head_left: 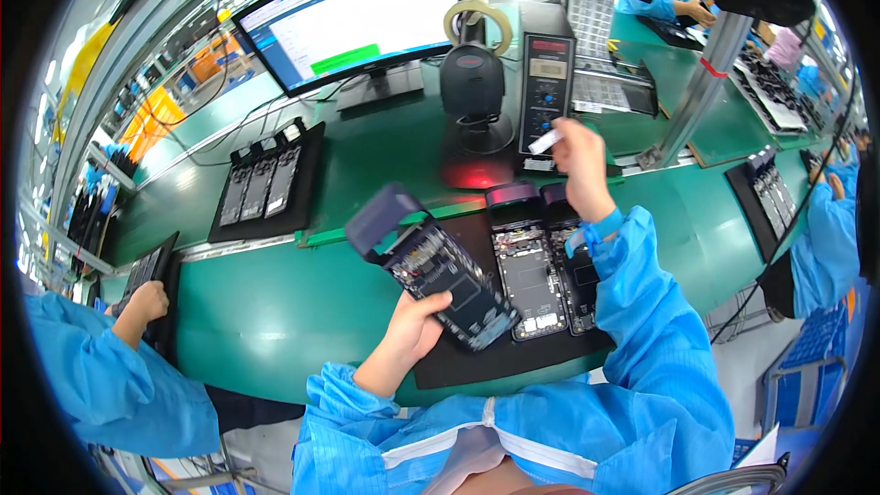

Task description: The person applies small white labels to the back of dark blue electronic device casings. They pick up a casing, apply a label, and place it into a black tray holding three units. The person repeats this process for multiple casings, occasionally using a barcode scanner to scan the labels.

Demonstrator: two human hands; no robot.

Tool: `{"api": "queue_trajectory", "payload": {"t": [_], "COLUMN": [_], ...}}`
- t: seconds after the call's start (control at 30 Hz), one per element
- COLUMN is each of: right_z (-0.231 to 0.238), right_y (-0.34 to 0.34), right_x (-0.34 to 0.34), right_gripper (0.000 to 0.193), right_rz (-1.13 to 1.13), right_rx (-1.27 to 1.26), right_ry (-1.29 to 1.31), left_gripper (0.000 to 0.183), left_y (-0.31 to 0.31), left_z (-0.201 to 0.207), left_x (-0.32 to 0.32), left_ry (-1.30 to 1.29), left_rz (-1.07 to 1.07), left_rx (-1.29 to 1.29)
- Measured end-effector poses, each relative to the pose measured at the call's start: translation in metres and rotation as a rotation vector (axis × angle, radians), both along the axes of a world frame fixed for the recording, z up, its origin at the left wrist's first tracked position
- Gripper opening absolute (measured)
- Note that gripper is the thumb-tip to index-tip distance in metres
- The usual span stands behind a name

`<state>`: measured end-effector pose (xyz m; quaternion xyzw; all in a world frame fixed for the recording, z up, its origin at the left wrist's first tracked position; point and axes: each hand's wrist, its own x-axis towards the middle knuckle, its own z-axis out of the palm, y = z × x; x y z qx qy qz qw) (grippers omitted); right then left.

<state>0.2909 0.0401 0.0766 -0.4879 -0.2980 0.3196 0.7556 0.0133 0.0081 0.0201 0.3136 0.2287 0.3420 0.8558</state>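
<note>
My left hand [405, 339] grips an opened smartphone [451, 277], thumb on its lower edge. The phone is tilted, its dark inner parts are facing up, and a dark panel stands raised at its far end. My right hand [584, 170] pinches a small white strip [544, 141] in front of a black control box [547, 82]. Below that hand, a second opened phone [530, 282] and a third opened phone [579, 277] lie side by side on a black mat [477, 363]. My right sleeve partly covers the third.
A barcode scanner [473, 82] on a stand casts red light onto the green bench, with a tape roll [500, 16] behind it. A monitor [353, 14] stands back left. Another mat [316, 170] holds several opened phones. Co-workers sit left [119, 376] and right [825, 229].
</note>
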Motion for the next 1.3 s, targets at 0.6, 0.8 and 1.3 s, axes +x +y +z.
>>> {"api": "queue_trajectory", "payload": {"t": [0.6,0.8,1.3], "right_z": [0.049,0.014,0.005], "right_y": [-0.024,0.004,0.013], "right_x": [-0.008,-0.031,-0.037], "right_gripper": [0.027,0.019,0.024], "right_rz": [0.232,0.281,0.427], "right_rx": [0.252,-0.019,-0.041], "right_ry": [-0.09,-0.165,0.248], "left_gripper": [0.03,0.033,0.028], "left_y": [0.105,0.07,0.089], "left_z": [0.047,0.052,0.061], "left_x": [0.074,0.044,0.065], "left_ry": [-0.286,-0.205,-0.161], "left_rz": [0.302,0.221,0.304], "left_rx": [-0.039,-0.085,0.101]}}
